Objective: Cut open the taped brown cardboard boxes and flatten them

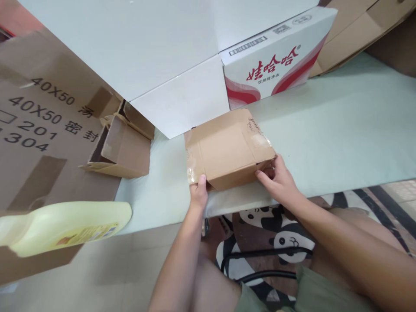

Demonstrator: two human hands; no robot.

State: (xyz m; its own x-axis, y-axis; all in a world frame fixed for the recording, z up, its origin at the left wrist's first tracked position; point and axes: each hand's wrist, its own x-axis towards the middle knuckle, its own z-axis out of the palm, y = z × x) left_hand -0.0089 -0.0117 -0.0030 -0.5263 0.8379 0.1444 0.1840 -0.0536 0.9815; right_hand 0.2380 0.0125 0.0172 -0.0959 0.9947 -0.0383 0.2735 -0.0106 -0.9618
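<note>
A small brown cardboard box rests near the front edge of the pale green table, its broad top panel facing up. Torn clear tape and scuffed paper run along its left and right flaps. My left hand grips the front left corner, thumb on top and the other fingers hidden beneath the flap. At the front right corner, my right hand is closed on the side flap, with thumb and fingers on either side of it.
White boxes and a red-and-white water carton stand behind. An open cardboard box is at left, beside a large printed carton. A pale yellow bottle lies at the front left. The table edge runs before my knees.
</note>
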